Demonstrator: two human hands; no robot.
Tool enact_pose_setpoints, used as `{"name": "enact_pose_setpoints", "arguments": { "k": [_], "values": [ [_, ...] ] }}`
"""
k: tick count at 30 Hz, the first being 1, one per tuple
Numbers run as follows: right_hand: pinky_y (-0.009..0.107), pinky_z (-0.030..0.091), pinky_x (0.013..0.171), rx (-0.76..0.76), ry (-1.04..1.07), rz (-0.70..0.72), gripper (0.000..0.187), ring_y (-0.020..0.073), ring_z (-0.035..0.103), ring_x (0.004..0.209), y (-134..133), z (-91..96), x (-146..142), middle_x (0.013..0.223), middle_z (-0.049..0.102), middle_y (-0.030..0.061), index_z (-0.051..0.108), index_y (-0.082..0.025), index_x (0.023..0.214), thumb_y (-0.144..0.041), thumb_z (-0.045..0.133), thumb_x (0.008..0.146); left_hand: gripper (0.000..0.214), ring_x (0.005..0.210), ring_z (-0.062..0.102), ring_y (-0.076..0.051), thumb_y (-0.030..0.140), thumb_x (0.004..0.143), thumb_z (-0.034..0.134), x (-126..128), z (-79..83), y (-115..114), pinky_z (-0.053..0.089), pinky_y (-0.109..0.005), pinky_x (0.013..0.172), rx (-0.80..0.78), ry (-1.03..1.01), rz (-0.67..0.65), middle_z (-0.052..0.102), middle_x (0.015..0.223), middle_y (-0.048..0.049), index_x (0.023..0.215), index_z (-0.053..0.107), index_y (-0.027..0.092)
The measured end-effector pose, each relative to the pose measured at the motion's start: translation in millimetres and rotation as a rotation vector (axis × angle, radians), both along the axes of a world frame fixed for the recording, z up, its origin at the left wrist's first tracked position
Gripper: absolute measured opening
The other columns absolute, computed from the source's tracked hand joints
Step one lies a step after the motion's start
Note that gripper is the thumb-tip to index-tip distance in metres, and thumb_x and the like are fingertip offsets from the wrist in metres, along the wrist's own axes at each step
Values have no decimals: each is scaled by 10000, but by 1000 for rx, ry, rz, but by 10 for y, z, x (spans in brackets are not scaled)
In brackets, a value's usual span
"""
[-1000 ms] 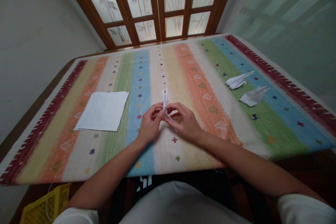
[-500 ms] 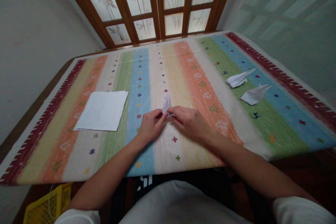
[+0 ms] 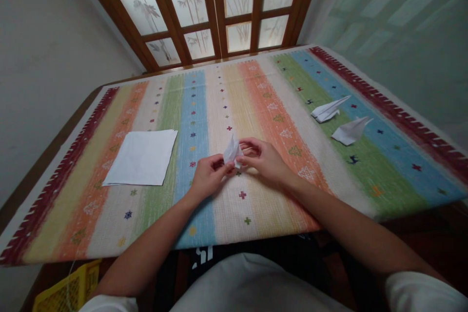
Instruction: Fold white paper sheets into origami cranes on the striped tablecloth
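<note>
A small folded piece of white paper [image 3: 231, 150] with a pointed tip upward is held between my two hands at the middle of the table. My left hand [image 3: 210, 174] pinches its lower left side, thumb toward me. From the right, my right hand [image 3: 263, 158] grips its lower right edge between thumb and curled fingers. The fingertips hide part of the paper's base. To the right lie two folded white paper figures [image 3: 351, 131] with long points, one behind the other. A stack of square white paper sheets [image 3: 141, 158] rests left of my left hand.
A striped, patterned tablecloth [image 3: 234, 224] covers the table. Wooden doors with glass panes [image 3: 215, 19] stand beyond the far edge. A yellow plastic crate [image 3: 69, 285] sits below the table at lower left. A pale wall [image 3: 36, 58] runs along the left.
My right hand has shifted up slightly, its fingers more raised and curled behind the paper. The folded paper is turned and more of it shows. The whole view has shifted a little.
</note>
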State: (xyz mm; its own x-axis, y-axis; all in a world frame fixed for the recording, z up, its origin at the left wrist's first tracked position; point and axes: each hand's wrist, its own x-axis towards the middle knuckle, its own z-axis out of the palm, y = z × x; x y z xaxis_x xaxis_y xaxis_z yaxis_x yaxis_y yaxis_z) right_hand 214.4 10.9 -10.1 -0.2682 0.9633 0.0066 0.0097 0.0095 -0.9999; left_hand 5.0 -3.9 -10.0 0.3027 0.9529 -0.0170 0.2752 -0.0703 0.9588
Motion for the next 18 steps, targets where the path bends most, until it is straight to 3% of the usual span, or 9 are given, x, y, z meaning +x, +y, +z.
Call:
{"name": "enact_pose_setpoints", "arguments": {
  "k": [2,5,10,13,15,18],
  "values": [
    [342,626,731,-57,31,77,338,202,742,802,-5,6,-5,903,764,62,744,-207,967,-455,874,778,338,702,717,-178,504,902,764,5,-3,3,573,-288,676,-81,-88,-11,779,791,-74,891,782,167],
    [309,596,677,-79,60,92,310,184,727,726,-19,25,-24,805,762,51,737,-194,829,-452,894,757,364,687,727,-174,523,884,786,10,8,-5,595,-295,692,-129,-124,-25,780,776,-82,872,774,159],
    [294,577,619,-93,102,52,311,162,699,641,-33,24,-59,740,743,34,718,-193,794,-435,905,742,321,661,736,-185,475,876,798,17,21,-22,607,-308,657,-148,-143,-27,768,745,-77,841,748,160],
    [290,572,588,-103,99,21,325,158,681,612,-33,9,-66,717,733,22,707,-200,777,-447,912,723,319,693,761,-191,442,849,828,38,10,-29,621,-309,665,-137,-170,1,783,807,-64,985,723,173],
    [277,556,563,-104,87,-6,336,153,666,601,-32,0,-67,711,729,19,714,-200,784,-454,920,708,389,690,767,-189,453,841,835,54,-8,-30,615,-291,643,-120,-183,43,773,792,-32,1070,657,193],
    [259,538,555,-112,87,-18,354,147,665,618,-31,-10,-67,731,726,16,718,-196,812,-444,940,689,412,632,751,-173,472,870,804,70,-35,-23,564,-231,558,-107,-195,93,704,675,39,1044,517,232]
  ]
}}
